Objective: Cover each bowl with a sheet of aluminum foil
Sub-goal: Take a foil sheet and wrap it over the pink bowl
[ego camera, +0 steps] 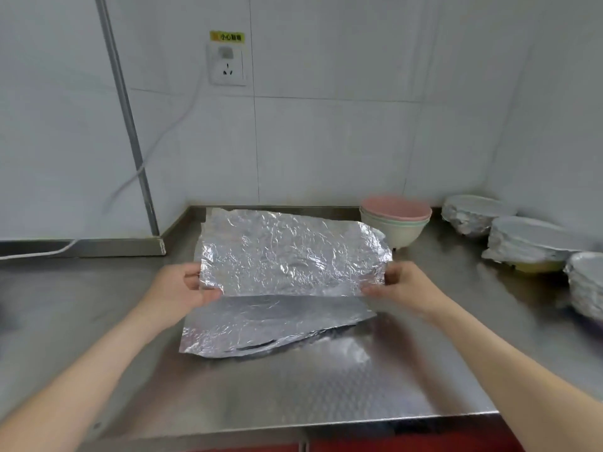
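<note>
A crinkled sheet of aluminum foil [287,252] is lifted by its near edge above a stack of foil sheets [261,324] lying on the steel counter [293,386]. My left hand [186,288] pinches the sheet's near left corner. My right hand [401,282] pinches its near right corner. Behind the foil to the right stands a stack of uncovered bowls [396,220], pink on top. Three foil-covered bowls sit along the right: one at the back [473,213], one in the middle [525,241], one at the frame edge [587,282].
White tiled walls close the counter at the back and right. A wall socket [227,68] with a white cable [156,151] is up on the left, beside a vertical metal pipe [130,125]. The counter's front edge runs along the bottom.
</note>
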{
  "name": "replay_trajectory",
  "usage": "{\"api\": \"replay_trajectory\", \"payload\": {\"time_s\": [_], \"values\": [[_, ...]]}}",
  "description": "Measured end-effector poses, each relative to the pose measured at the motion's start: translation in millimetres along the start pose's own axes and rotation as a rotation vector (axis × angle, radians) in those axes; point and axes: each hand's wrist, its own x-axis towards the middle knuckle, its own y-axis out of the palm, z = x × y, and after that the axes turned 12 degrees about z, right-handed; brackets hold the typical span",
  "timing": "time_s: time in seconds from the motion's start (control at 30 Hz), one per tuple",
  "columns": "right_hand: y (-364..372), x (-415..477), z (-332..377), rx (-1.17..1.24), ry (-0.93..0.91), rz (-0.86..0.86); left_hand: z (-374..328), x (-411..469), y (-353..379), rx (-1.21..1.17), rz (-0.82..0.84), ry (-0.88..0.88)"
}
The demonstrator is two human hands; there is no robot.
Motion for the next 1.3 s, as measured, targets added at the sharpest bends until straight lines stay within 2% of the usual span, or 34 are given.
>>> {"api": "replay_trajectory", "payload": {"time_s": [0.17, 0.27, 0.37, 0.47, 0.6, 0.73, 0.77, 0.87, 0.9, 1.03, 1.13, 1.23, 1.3], "values": [[-1, -3, -8, -0.105, 0.004, 0.119, 13, -2, 6, 0.122, 0.049, -0.049], [4, -6, -10, -0.152, -0.056, 0.174, 17, -5, 8, 0.217, 0.091, -0.073], [11, -6, -16, -0.23, -0.11, 0.182, 19, -9, 8, 0.238, 0.126, 0.009], [13, -9, -22, -0.412, -0.187, 0.186, 14, -14, 5, 0.107, 0.23, 0.053], [9, -17, -21, -0.528, -0.246, 0.161, 14, -10, 2, 0.208, 0.17, 0.11], [3, -26, -19, -0.45, -0.164, 0.147, 4, -15, -13, 0.199, 0.474, 0.08], [1, -29, -19, -0.427, -0.134, 0.152, 4, -12, -16, 0.137, 0.469, 0.072], [-7, -34, -18, -0.336, -0.05, 0.181, 9, 16, -20, -0.039, 0.124, 0.004], [-9, -35, -18, -0.294, -0.023, 0.197, 8, 26, -18, -0.056, 0.085, -0.047], [-13, -36, -17, -0.231, 0.041, 0.234, -5, 56, 2, -0.162, 0.178, -0.172], [-15, -35, -21, -0.184, 0.073, 0.191, -10, 73, 14, -0.023, 0.119, -0.087], [-19, -33, -24, -0.166, 0.072, 0.136, -9, 69, 16, 0.274, -0.019, 0.045], [-20, -32, -22, -0.174, 0.059, 0.134, -7, 48, 11, 0.329, 0.032, 0.168]]}}
